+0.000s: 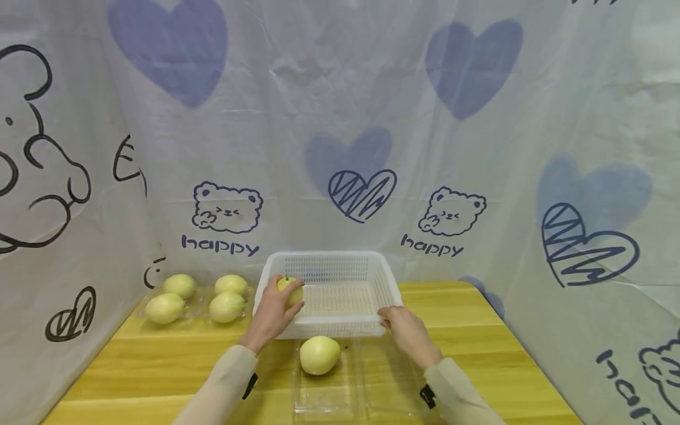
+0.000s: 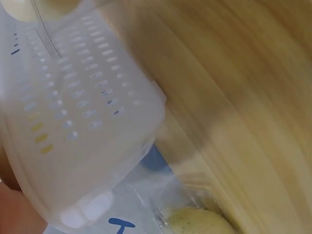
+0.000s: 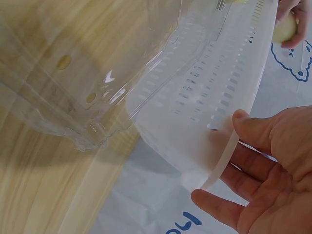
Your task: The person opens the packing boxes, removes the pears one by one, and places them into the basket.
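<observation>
In the head view my left hand [image 1: 272, 314] holds a yellow-green pear [image 1: 290, 291] inside the left end of a white slotted plastic basket [image 1: 340, 324]. Its fingers and thumb curl round the fruit, whose dark stem points up. At the basket's front right corner, my right hand [image 1: 406, 332] grips the rim. The right wrist view shows that thumb [image 3: 243, 122] on the rim's near side and fingers passing behind it. Another pear [image 1: 320, 355] lies in a clear plastic clamshell [image 1: 326, 398] in front of the basket. Only a bit of left hand [image 2: 19, 212] appears in the left wrist view.
Left of the basket, two clear clamshells hold pairs of pears [image 1: 164, 308] [image 1: 227, 307]. The front clamshell's open lid [image 1: 390, 378] lies on the wooden table [image 1: 478, 330] near my right forearm. A printed curtain [image 1: 340, 106] hangs behind the table and along both sides.
</observation>
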A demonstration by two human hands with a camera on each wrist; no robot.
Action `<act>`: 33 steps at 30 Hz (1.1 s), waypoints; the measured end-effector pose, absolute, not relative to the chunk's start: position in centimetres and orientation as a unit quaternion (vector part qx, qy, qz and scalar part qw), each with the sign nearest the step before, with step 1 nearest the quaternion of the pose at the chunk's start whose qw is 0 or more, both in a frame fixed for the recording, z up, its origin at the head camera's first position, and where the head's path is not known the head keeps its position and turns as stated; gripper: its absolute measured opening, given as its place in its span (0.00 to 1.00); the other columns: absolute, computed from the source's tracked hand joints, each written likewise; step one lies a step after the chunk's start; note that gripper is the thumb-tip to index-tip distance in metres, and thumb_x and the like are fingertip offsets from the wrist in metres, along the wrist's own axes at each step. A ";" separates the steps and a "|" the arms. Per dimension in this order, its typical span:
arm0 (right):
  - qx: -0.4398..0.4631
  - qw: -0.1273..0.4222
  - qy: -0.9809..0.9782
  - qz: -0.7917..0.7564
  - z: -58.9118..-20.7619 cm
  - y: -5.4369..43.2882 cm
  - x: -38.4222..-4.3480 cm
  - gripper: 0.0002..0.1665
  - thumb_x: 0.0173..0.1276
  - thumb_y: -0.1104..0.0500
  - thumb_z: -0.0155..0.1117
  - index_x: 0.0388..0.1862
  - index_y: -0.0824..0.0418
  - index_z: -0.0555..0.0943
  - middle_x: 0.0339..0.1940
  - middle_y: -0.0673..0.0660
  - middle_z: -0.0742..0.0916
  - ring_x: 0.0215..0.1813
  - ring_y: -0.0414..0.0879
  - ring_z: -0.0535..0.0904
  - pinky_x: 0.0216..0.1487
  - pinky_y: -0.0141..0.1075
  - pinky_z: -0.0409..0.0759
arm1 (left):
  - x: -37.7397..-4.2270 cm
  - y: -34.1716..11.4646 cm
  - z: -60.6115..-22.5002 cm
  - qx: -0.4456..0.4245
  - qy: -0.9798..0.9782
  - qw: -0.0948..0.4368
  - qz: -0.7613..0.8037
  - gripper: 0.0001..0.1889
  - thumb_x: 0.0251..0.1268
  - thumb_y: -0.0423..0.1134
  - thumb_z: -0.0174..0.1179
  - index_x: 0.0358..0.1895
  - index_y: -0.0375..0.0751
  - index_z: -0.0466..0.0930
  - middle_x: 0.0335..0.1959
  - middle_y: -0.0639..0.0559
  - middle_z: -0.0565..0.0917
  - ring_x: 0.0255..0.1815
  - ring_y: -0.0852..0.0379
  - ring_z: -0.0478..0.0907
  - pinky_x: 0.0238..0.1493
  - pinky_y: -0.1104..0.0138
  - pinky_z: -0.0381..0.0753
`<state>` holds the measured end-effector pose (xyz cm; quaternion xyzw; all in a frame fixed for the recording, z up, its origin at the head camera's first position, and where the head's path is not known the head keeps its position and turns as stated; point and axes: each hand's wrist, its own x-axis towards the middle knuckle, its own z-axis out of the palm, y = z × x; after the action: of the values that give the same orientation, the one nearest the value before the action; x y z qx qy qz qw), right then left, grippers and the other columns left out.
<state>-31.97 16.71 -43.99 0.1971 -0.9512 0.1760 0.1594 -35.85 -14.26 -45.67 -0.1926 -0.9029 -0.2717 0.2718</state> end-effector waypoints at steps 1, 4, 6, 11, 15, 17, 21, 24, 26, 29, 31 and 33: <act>0.198 0.160 -0.951 0.175 -44.0 16.7 -32.0 0.05 0.66 0.65 0.65 0.39 0.62 0.86 0.35 0.56 0.88 0.33 0.45 0.82 0.34 0.38 0.83 | -36.0 -14.3 -45.7 -0.193 -0.908 0.264 -0.263 0.22 0.63 0.42 0.66 0.61 0.51 0.78 0.63 0.28 0.66 0.55 0.30 0.74 0.52 0.43 0.77; 0.200 0.166 -0.950 0.170 -44.2 16.7 -32.0 0.06 0.66 0.65 0.65 0.41 0.63 0.86 0.36 0.57 0.89 0.34 0.46 0.83 0.34 0.38 0.84 | -36.2 -14.4 -45.6 -0.187 -0.922 0.227 -0.250 0.21 0.65 0.42 0.64 0.61 0.52 0.78 0.63 0.28 0.66 0.55 0.29 0.74 0.52 0.43 0.77; 0.201 0.173 -0.950 0.164 -44.4 16.7 -32.1 0.06 0.66 0.65 0.65 0.41 0.62 0.86 0.36 0.57 0.89 0.34 0.46 0.84 0.34 0.39 0.84 | -36.3 -14.4 -45.4 -0.185 -0.931 0.199 -0.244 0.20 0.65 0.42 0.63 0.60 0.52 0.78 0.63 0.27 0.66 0.54 0.28 0.74 0.51 0.43 0.77; 0.208 0.195 -0.948 0.142 -44.6 16.7 -31.9 0.06 0.65 0.65 0.66 0.40 0.61 0.85 0.34 0.57 0.88 0.33 0.47 0.83 0.32 0.39 0.83 | -36.6 -14.0 -44.6 -0.173 -0.953 0.117 -0.220 0.16 0.64 0.41 0.57 0.55 0.52 0.79 0.61 0.29 0.66 0.46 0.32 0.76 0.43 0.47 0.79; 0.209 0.201 -0.948 0.129 -44.6 16.7 -31.9 0.05 0.66 0.65 0.65 0.40 0.60 0.84 0.33 0.56 0.88 0.33 0.46 0.83 0.31 0.38 0.82 | -37.1 -13.6 -44.1 -0.172 -0.962 0.054 -0.204 0.13 0.63 0.40 0.54 0.50 0.50 0.81 0.55 0.33 0.67 0.37 0.42 0.74 0.37 0.53 0.76; 0.208 0.199 -0.950 0.125 -44.6 16.6 -32.0 0.06 0.66 0.64 0.65 0.41 0.61 0.84 0.33 0.56 0.88 0.33 0.46 0.83 0.31 0.39 0.82 | -37.4 -13.6 -44.1 -0.174 -0.965 0.033 -0.195 0.13 0.64 0.41 0.52 0.49 0.49 0.82 0.52 0.35 0.69 0.36 0.45 0.73 0.37 0.54 0.75; 0.205 0.193 -0.952 0.123 -44.6 16.4 -32.0 0.07 0.67 0.64 0.65 0.42 0.61 0.84 0.34 0.56 0.87 0.34 0.47 0.83 0.32 0.40 0.81 | -37.8 -13.7 -44.0 -0.182 -0.966 0.013 -0.184 0.14 0.63 0.40 0.52 0.47 0.47 0.83 0.46 0.40 0.73 0.40 0.48 0.70 0.40 0.54 0.74; 0.205 0.193 -0.952 0.122 -44.6 16.4 -32.0 0.07 0.66 0.64 0.65 0.43 0.61 0.84 0.34 0.56 0.87 0.35 0.48 0.83 0.32 0.40 0.81 | -38.2 -13.8 -44.0 -0.191 -0.966 0.003 -0.175 0.14 0.62 0.40 0.52 0.46 0.47 0.84 0.44 0.43 0.79 0.44 0.49 0.69 0.45 0.53 0.74; 0.203 0.195 -0.952 0.123 -44.6 16.5 -31.9 0.07 0.66 0.64 0.66 0.43 0.61 0.84 0.34 0.57 0.87 0.36 0.48 0.83 0.33 0.41 0.82 | -38.4 -13.8 -44.1 -0.198 -0.965 -0.003 -0.172 0.14 0.62 0.40 0.52 0.46 0.47 0.84 0.44 0.46 0.82 0.48 0.48 0.69 0.49 0.53 0.74; 0.202 0.198 -0.951 0.126 -44.6 16.5 -31.8 0.07 0.66 0.64 0.66 0.42 0.61 0.84 0.34 0.57 0.87 0.36 0.49 0.83 0.34 0.42 0.82 | -38.7 -13.8 -44.3 -0.209 -0.962 -0.012 -0.173 0.14 0.63 0.40 0.51 0.46 0.46 0.84 0.45 0.49 0.84 0.52 0.46 0.71 0.54 0.52 0.73; 0.201 0.196 -0.951 0.131 -44.6 16.5 -31.8 0.07 0.66 0.64 0.66 0.43 0.62 0.84 0.35 0.58 0.87 0.36 0.49 0.83 0.34 0.42 0.83 | -38.9 -13.8 -44.3 -0.219 -0.960 -0.016 -0.173 0.15 0.63 0.39 0.50 0.45 0.45 0.85 0.45 0.49 0.85 0.53 0.45 0.73 0.56 0.53 0.73; 0.200 0.193 -0.951 0.133 -44.5 16.5 -31.9 0.07 0.66 0.64 0.66 0.43 0.62 0.84 0.35 0.58 0.88 0.36 0.49 0.83 0.35 0.42 0.83 | -39.1 -13.8 -44.3 -0.227 -0.958 -0.017 -0.175 0.15 0.62 0.37 0.50 0.43 0.44 0.86 0.44 0.49 0.85 0.51 0.46 0.75 0.56 0.54 0.74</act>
<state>-31.87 16.52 -44.45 0.2004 -0.9513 0.1327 0.1930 -39.11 -13.82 -44.27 -0.2271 -0.9578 -0.1754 -0.0168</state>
